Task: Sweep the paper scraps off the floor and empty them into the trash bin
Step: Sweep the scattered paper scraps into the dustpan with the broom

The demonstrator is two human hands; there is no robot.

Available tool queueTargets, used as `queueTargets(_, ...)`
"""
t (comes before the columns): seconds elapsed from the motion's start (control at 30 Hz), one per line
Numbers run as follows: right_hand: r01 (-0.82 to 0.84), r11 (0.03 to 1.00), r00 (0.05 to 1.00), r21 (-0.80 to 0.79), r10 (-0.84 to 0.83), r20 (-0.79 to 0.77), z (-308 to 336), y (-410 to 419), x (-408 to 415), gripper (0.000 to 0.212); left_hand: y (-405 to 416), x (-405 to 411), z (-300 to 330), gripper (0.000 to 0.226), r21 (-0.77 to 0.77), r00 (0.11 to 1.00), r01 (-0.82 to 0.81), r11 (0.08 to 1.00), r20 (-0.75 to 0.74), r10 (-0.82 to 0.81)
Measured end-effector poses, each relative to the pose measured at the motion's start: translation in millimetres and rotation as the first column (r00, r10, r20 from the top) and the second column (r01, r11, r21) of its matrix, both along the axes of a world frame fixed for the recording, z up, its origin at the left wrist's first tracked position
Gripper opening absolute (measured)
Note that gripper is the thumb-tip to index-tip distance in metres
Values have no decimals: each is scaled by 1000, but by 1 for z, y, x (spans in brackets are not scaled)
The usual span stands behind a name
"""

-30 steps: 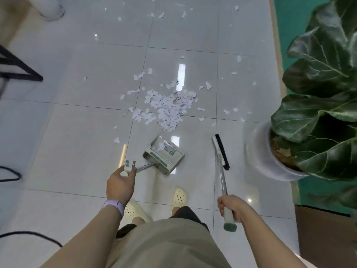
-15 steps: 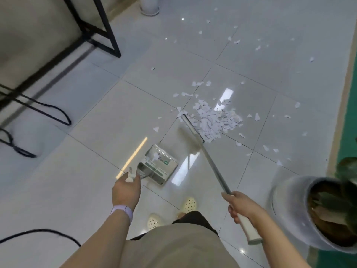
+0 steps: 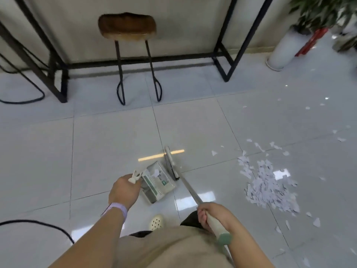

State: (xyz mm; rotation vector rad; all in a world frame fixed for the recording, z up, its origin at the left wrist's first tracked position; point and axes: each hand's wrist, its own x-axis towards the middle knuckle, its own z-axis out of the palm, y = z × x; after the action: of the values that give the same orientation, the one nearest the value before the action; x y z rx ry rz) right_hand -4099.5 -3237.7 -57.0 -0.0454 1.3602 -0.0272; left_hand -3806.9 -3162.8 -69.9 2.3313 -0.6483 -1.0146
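The left hand (image 3: 123, 190) keeps its grip curled round the top of the dustpan (image 3: 157, 182) handle, and the pan sits on the floor (image 3: 108, 144) just ahead of it, with a few white scraps lying inside. The right hand (image 3: 212, 215) stays wrapped round the pale end of the broom (image 3: 190, 190) handle. Half a second ago the broom head was out at the left edge of the scrap pile; now it lies right beside the far right edge of the dustpan, touching or nearly so.

The pile of paper scraps (image 3: 270, 188) is now well to the right of the dustpan and broom, with loose bits scattered farther right and away. Before, the pile lay ahead and slightly right; the view has swung left.

A stool (image 3: 127, 28) with a brown seat now stands far ahead, between the black metal legs of a bench frame (image 3: 228, 60); earlier only part of that frame showed. A white plant pot (image 3: 282, 49) stands at the far right. The pot that was near the right hand is out of sight. A black cable (image 3: 38, 224) crosses the near left floor, and one pale shoe (image 3: 156, 222) shows below the dustpan.
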Motion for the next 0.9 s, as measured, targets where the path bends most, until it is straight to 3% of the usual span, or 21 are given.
queueTargets(0.17,-55,994,996,90,48,80,-11,-25,28,12,16,4,-4,23,51,999,13,999,43,-15)
queueTargets(0.37,236,956,938,175,-271,216,-40,-87,2,4,-1,-11,-8,21,120,994,28,992,97,-40)
queueTargets(0.53,272,962,961,25,-273,54,-54,-163,-71,12,-44,-49,-14,31,123,992,-117,985,63,110)
queueTargets(0.63,192,977,967,-96,-205,-152,-61,-209,-123,16,-81,-88,-10,17,88,985,-174,981,33,172)
queueTargets(0.8,-132,958,811,-256,-44,-584,-69,-265,-200,7,-139,-154,-17,11,63,980,-198,978,40,196)
queueTargets(0.9,-38,956,799,-291,-146,-583,-66,-290,-264,8,-168,-183,-22,17,64,983,-179,982,50,176)
